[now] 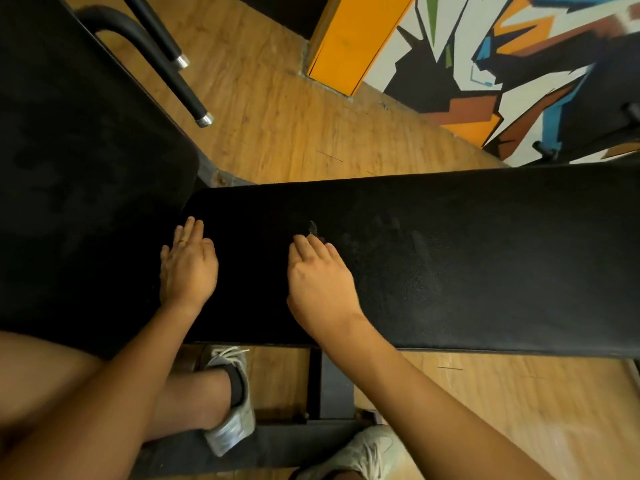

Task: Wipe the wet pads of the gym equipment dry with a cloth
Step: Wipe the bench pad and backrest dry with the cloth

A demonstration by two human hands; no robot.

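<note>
Our left hand (188, 268) lies flat with straight fingers on the near-left end of the pad (485, 265). Our right hand (318, 282) presses mid-pad, its fingers nearly straight. We cannot make out a cloth. The smears (398, 244) farther right suggest the drying is unfinished.

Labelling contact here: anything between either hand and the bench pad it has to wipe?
Nothing visible. The left hand and right hand both lie flat on the black pad. No separate cloth can be made out under them; only a small grey mark sits by the right fingertips.
</note>
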